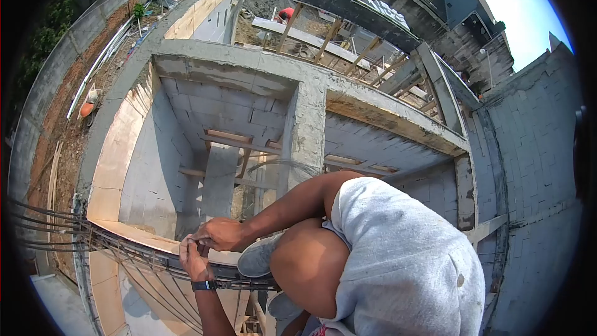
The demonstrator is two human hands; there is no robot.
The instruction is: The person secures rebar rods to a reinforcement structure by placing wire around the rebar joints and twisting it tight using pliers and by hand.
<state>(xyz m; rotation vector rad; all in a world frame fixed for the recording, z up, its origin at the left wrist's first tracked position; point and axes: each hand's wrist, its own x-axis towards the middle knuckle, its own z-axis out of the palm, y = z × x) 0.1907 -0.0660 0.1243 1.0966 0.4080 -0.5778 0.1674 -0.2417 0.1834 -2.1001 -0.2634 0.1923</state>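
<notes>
My left hand (195, 262), with a dark watch on its wrist, is closed at the edge of the formwork, above a bundle of steel reinforcing bars (165, 266). Its fingertips meet those of my right hand (219, 234), which reaches across from above my knee with its fingers pinched. Whatever lies between the fingers is too small and hidden to make out. The bars run along the beam beside a pale plywood formwork board (140, 235). One grey shoe (256, 257) rests on the beam just right of my hands.
Rough concrete beams (227, 56) and a column (308, 127) frame deep openings between grey block walls (149, 168). Loose bar ends (46, 224) stick out at the left. A person in red (286, 14) is far below. An orange-and-white object (87, 107) lies on the ground at left.
</notes>
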